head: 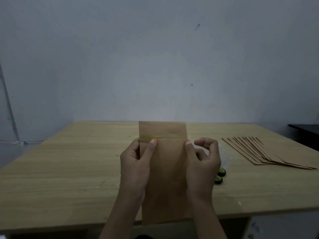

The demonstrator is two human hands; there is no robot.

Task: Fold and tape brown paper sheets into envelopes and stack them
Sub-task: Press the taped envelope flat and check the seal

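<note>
- Both hands hold a brown paper envelope (164, 169) up over the near middle of the table (69, 169).
- The left hand (136, 163) pinches its left edge.
- The right hand (202, 159) pinches its right edge.
- A shiny tape strip (165, 138) crosses its folded top.
- More envelopes (265, 152) lie fanned out on the right.
- Scissors (220, 175) peek out beside the right hand.

Both forearms reach forward from the bottom edge, roughly parallel. The left hand (136, 163) is raised, palm turned inward, its thumb extended up and pressing flat, fingers wrapped behind. The right hand (203, 159) mirrors it, thumb tip pressing, its other fingers curled loosely and spread to the right.
</note>
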